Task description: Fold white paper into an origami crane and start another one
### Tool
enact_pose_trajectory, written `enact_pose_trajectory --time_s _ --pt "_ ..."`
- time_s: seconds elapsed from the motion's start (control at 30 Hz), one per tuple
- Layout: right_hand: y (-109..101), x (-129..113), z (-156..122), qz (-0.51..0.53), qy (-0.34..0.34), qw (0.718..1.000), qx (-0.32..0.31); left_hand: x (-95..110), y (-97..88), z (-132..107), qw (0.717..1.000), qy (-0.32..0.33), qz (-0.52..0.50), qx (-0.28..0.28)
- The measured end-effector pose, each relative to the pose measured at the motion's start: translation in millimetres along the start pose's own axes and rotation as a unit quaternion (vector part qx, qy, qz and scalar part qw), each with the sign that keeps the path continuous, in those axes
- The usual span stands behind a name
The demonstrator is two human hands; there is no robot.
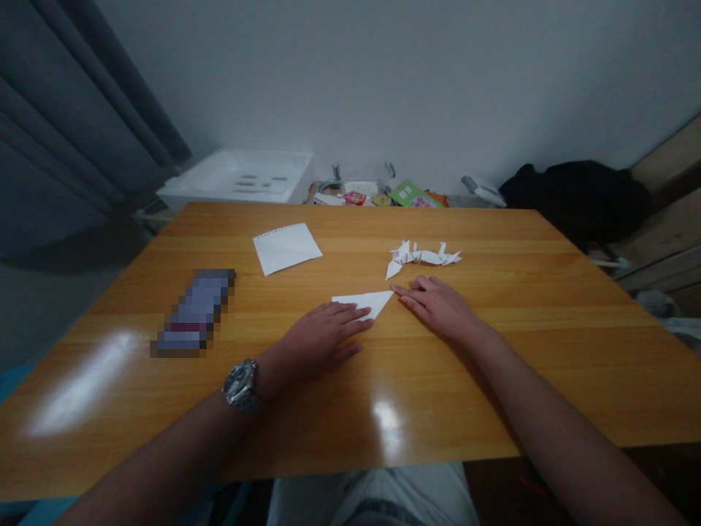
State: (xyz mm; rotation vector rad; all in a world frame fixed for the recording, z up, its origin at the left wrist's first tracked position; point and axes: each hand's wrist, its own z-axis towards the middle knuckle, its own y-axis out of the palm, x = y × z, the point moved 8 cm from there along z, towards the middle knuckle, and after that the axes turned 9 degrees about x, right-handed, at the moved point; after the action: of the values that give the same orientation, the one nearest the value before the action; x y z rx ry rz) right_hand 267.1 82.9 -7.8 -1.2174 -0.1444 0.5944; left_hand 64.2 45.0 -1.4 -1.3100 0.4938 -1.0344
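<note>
A folded piece of white paper [377, 301] lies on the table, narrowing to a point at its right end. My left hand [327, 332] rests flat over its left part, fingers stretched out and holding nothing; some of the paper is hidden beneath them. At the pointed tip, my right hand [438, 305] touches the paper with an outstretched index finger, its other fingers loosely bent. Just beyond that hand sits a row of small folded white paper figures [424, 256]. Farther left is a flat sheet of white paper [288, 250] with a perforated edge.
A blurred-out phone-like object [196, 310] lies at the left on the shiny wooden table [307, 431]. Behind the far edge stand a white plastic basin [241, 175], a green packet or booklet [413, 195] and other small items. A black cloth heap [575, 197] is at the back right.
</note>
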Motion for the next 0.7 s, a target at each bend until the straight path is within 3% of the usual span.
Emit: enact_pose_trajectory --time_s 0.33,0.47,0.57,0.7 --pt "-14 13 1 0.063 0.027 0.997 0.026 1 -0.8 -1 1.000 -0.001 -0.009 0.002" --pt "-15 -10 2 0.099 -0.039 0.994 0.038 -1 -1.6 -1 1.000 -0.005 -0.010 0.015" --pt "-8 -30 0 0.114 -0.078 0.990 0.009 -2 -1.9 0 1.000 -0.004 -0.013 0.019" --pt "-7 -33 1 0.128 -0.064 0.990 0.008 -3 -2.7 2 0.999 -0.002 -0.016 0.028"
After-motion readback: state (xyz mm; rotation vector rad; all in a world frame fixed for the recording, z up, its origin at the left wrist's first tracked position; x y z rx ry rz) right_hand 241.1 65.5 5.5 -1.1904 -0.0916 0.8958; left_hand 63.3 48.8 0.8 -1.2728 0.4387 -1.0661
